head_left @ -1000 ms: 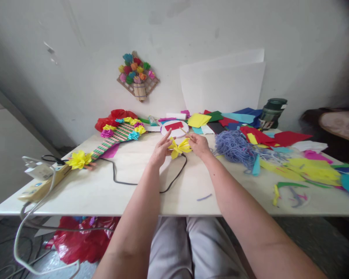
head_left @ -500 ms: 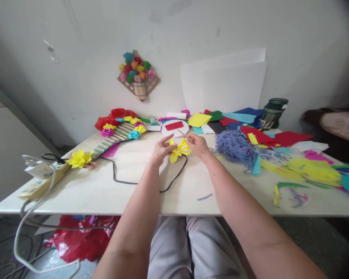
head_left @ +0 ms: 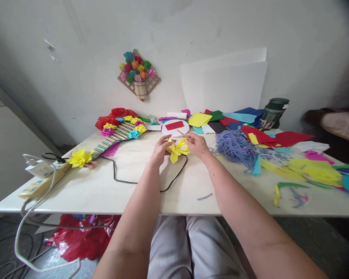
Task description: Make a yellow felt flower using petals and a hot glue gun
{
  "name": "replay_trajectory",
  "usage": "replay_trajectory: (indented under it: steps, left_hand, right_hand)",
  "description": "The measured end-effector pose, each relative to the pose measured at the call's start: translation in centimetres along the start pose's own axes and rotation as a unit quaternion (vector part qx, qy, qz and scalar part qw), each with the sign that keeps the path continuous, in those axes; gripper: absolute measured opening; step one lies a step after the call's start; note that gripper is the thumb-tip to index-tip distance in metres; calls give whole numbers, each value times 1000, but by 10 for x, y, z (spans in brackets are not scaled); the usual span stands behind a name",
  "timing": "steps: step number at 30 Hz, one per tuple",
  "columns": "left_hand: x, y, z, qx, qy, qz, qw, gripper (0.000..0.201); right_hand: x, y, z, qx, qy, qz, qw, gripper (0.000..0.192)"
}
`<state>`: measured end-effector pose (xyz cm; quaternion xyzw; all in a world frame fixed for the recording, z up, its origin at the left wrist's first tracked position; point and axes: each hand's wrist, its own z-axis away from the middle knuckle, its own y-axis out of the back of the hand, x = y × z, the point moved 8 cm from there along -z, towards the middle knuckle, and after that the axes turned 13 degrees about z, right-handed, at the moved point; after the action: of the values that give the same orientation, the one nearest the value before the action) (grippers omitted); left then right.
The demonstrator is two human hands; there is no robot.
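A yellow paper flower (head_left: 178, 152) with spread petals is between my two hands, above the table. My left hand (head_left: 160, 150) is closed at its left side, with thumb and fingertips pinching a petal. My right hand (head_left: 198, 145) is closed around a thin wooden stick (head_left: 180, 133) whose free end points up and left. The right fingers also sit against the flower's right petals; whether they grip it too is hidden. Behind the hands lies a white oval card (head_left: 184, 132) with a red paper rectangle (head_left: 174, 125) on it.
A striped woven piece trimmed with paper flowers (head_left: 116, 136) lies at left, near a power strip (head_left: 43, 182). A black cable (head_left: 125, 182) crosses the table under my arms. Blue-grey yarn (head_left: 235, 149), coloured paper (head_left: 317, 170) and a dark jar (head_left: 273, 113) occupy the right.
My left fingers have come down and curled onto the flower's left petal, where the index finger was raised before. The right hand and stick have hardly moved.
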<state>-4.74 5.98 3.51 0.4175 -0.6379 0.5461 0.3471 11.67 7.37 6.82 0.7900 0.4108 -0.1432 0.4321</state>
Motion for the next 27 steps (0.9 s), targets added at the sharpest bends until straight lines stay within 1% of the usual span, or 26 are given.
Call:
replay_trajectory:
  steps: [3,5,10,14,16,20,23,27]
  left_hand:
    - [-1,2,-1,18,23,45,999,56]
    - [-3,0,-1,15,40,74,996,53]
    - [-8,-6,0,-19,65,124,990,43]
    - [-10,-14,-1,-71,62,99,991,31]
    - [-11,-16,-1,-86,55,86,991,25]
    - [-14,-11,-3,-65,51,88,993,20]
    - [-17,-6,-4,-40,52,90,994,19]
    - [-16,-6,-5,-43,44,92,994,24]
  right_hand:
    - [7,1,-1,17,-24,-2,1000,25]
    - [12,3,-1,28,-44,-10,999,24]
    - [16,11,0,59,-85,-58,993,22]
    - [17,15,0,75,-106,-79,988,23]
    - [19,15,0,80,-108,-87,987,23]
    - [21,13,-1,89,-98,-105,986,20]
    - [23,10,-2,83,-99,-110,985,19]
    - [26,7,-2,68,-110,-76,989,18]
